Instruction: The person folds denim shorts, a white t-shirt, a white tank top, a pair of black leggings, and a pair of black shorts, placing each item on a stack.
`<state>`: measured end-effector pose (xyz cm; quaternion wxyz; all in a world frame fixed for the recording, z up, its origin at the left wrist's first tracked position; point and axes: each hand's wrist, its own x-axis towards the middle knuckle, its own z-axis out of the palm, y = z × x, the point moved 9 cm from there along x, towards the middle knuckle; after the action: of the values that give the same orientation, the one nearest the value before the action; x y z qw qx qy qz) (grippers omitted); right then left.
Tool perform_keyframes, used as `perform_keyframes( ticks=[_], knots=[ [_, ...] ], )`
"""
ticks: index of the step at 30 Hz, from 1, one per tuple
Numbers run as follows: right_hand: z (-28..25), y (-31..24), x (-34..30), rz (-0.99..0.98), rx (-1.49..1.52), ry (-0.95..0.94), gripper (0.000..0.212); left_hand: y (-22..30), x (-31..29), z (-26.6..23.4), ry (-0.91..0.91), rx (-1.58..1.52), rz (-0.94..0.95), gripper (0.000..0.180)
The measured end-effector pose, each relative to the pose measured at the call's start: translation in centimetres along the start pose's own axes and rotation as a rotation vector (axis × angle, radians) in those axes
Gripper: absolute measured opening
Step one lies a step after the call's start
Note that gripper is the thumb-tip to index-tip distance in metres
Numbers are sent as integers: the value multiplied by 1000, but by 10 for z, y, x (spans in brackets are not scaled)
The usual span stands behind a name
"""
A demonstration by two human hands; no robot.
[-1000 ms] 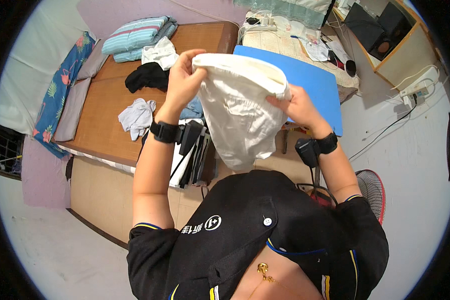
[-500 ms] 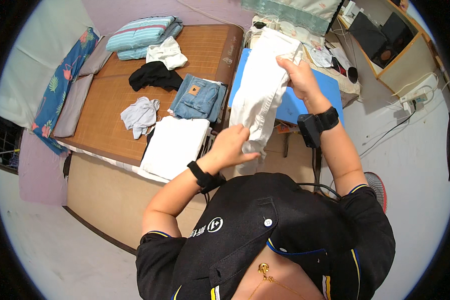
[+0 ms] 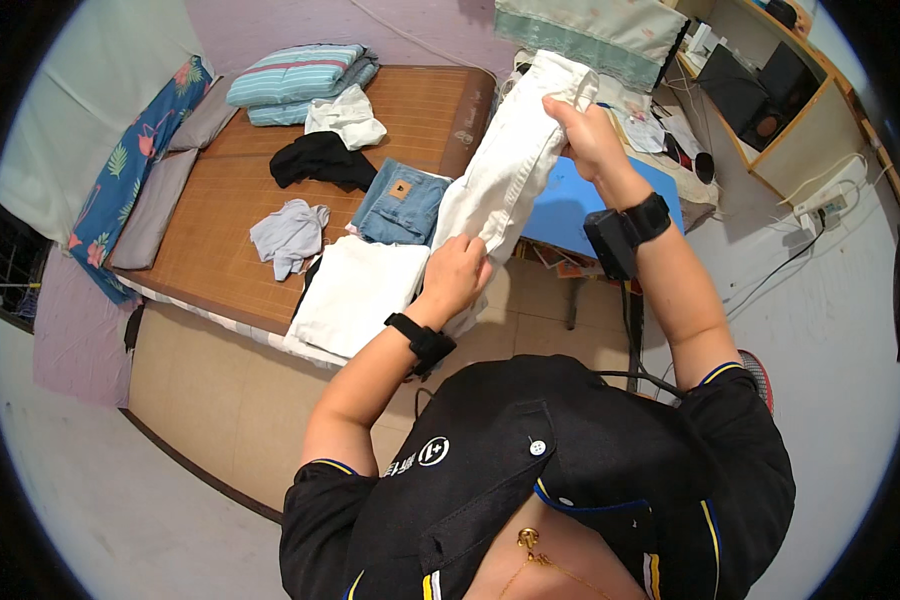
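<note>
A pair of white trousers, folded lengthwise, hangs stretched at a slant between my hands, its waistband end up at the far right. My right hand grips the edge near the waistband, thumb on top. Lower down, my left hand is closed on the fabric, and the trouser legs trail below it, partly hidden by that hand and forearm. Just left of my left hand, a folded white garment lies at the bed's edge. Folded blue jeans lie beyond it.
On the bed's brown mat lie a grey garment, a black garment, a crumpled white garment and striped bedding. A blue table stands under my right hand. A shelf with black speakers is at the far right.
My left hand has moved up and left along the trousers and now closes on them more fully. The trousers have shifted slightly left, toward the bed.
</note>
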<state>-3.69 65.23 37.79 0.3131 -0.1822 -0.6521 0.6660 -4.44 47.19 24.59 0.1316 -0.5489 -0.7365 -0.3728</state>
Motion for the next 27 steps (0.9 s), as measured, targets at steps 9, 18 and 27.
perform_keyframes(
  ticks=[9,18,27],
  knots=[
    [9,-1,56,-122,-153,60,35,-40,-11,-49,201,-233,-264,13],
    [47,-28,84,-159,-338,22,36,-76,-3,-41,350,-699,-502,29],
    [46,-32,162,-342,-372,-69,44,-123,40,5,370,-321,-542,14]
  ],
)
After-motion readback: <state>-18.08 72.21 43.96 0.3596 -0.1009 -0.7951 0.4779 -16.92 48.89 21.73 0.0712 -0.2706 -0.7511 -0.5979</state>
